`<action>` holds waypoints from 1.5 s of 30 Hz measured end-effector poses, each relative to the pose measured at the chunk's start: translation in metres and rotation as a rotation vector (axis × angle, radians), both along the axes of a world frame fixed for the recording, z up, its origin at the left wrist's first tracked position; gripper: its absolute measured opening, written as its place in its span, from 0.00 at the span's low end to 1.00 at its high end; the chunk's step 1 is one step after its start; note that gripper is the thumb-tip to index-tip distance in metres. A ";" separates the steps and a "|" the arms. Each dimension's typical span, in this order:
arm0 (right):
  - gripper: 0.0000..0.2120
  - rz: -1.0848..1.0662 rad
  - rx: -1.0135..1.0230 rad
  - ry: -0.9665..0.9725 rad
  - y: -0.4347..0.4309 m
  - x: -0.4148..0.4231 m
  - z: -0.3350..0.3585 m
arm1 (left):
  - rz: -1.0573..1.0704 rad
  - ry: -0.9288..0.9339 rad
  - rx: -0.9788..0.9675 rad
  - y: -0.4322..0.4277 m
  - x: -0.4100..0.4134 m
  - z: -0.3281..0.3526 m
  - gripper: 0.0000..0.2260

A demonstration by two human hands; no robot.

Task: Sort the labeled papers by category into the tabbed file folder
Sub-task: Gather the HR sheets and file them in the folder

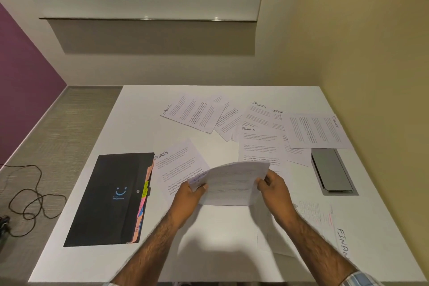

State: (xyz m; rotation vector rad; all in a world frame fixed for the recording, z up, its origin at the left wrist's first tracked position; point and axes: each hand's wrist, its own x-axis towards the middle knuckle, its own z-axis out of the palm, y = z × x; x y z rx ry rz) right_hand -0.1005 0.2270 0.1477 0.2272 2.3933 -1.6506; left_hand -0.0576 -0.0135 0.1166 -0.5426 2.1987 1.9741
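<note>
- Head view: left hand (189, 195) and right hand (275, 187) each pinch one edge of the sheaf (232, 183), just right of the closed folder (109, 199).
- Its label is blurred; read it first.
- Then open the folder and match a tab (145, 189).
- More papers (192, 112) lie beyond the folder, to its right.

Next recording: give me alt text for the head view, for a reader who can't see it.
The left hand and right hand hold printed papers above a white table. A closed black tabbed folder lies to the left; loose SPORTS sheets and FINANCE sheets are scattered beyond.
</note>
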 end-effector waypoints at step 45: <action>0.08 -0.359 -0.163 -0.173 -0.142 0.087 -0.050 | -0.351 -0.245 -0.856 -0.231 0.060 -0.078 0.31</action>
